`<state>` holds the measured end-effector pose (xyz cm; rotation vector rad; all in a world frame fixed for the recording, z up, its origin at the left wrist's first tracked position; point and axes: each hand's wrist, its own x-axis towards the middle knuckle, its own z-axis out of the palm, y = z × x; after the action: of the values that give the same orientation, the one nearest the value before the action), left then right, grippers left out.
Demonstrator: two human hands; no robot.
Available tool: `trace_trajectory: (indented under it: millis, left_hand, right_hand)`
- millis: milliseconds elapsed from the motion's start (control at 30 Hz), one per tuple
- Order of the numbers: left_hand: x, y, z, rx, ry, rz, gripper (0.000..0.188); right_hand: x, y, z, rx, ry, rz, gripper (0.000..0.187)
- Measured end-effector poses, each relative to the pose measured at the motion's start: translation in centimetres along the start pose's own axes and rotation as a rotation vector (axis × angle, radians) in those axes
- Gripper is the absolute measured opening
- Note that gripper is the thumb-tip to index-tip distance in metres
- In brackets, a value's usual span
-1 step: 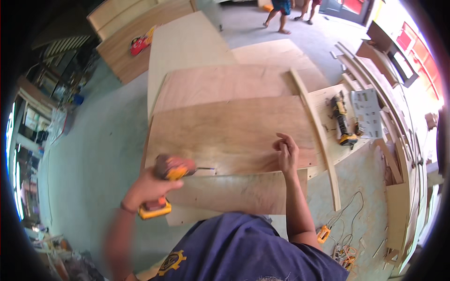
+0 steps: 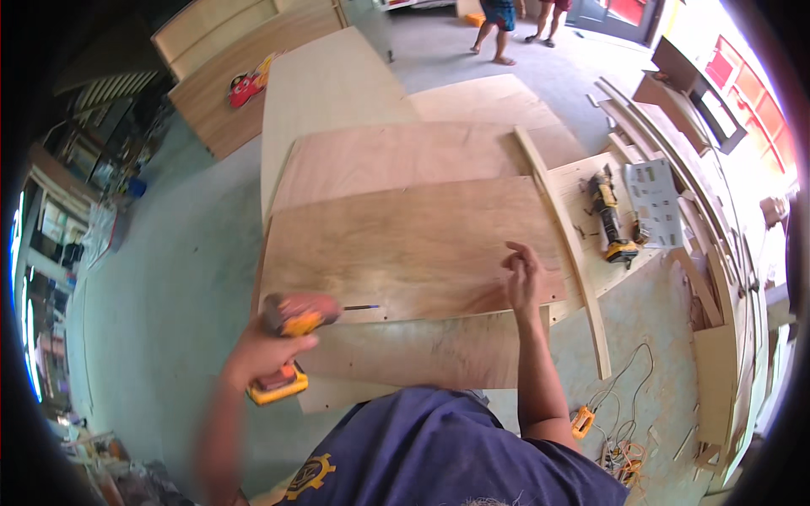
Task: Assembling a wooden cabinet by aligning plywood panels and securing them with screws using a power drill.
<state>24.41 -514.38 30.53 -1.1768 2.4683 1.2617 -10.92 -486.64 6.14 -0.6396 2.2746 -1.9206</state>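
My left hand [image 2: 260, 352] is wrapped round the grip of a cordless drill [image 2: 302, 314], red and yellow with a yellow battery at its base. The drill's long thin bit [image 2: 361, 307] points right, above the near edge of a brown plywood panel [image 2: 405, 240]. Over the right part of that panel is my right hand [image 2: 525, 282], its fingers curled and drawn together. Whatever is between those fingers, if anything, is too small to tell. Small dark holes or screw heads dot the panel's near edge, and a lower plywood piece [image 2: 422, 350] runs below it.
A long wooden strip [image 2: 561, 244] lies slanted right of the panel. Beyond it rest a yellow-black power tool [image 2: 612, 215] and a printed sheet [image 2: 654, 202]. Cables [image 2: 624, 422] lie on the floor, lower right. Stacked boards line the right side. People's legs [image 2: 502, 38] show at the back.
My left hand and the drill have shifted slightly left, and the bit has drawn a little back along the panel's edge. My right hand keeps nearly the same place and pose.
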Motion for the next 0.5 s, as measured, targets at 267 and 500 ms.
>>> trace_trajectory:
  millis: [267,500]
  left_hand:
    - [-5.5,-14.8,5.0,-0.741,0.518,0.111,0.023]
    - [-10.0,-18.2,6.0,-1.061,0.374,-0.133,0.025]
  right_hand:
    - [3.5,0.5,-8.9,-0.883,0.124,0.149,0.053]
    - [4.0,-3.7,-11.8,-0.492,-0.194,0.502,0.047]
